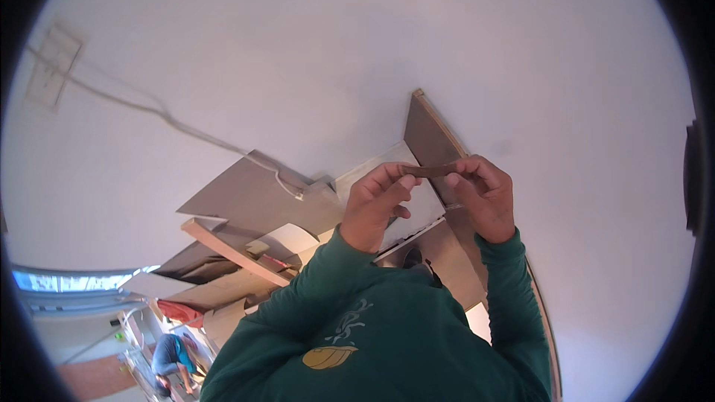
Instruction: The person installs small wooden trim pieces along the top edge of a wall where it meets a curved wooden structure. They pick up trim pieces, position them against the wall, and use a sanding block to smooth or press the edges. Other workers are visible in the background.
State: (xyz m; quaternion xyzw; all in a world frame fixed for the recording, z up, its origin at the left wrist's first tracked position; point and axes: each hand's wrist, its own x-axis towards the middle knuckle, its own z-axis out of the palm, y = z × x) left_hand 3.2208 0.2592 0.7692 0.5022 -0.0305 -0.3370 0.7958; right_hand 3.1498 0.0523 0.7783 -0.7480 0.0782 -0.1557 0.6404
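Note:
Both my hands are raised in front of me, pinching a short brown strip by its two ends. It is thin and slightly bowed; its material I cannot make out. My left hand grips the left end between thumb and fingers, and my right hand has the right end the same way. Behind the strip are a pale panel and an upright brown board with a light edge, standing against the white wall.
A grey-brown board and a pinkish wooden batten lie to the left. A loose white cable runs from a wall socket plate. Far lower left, another person is bent over near a red cloth.

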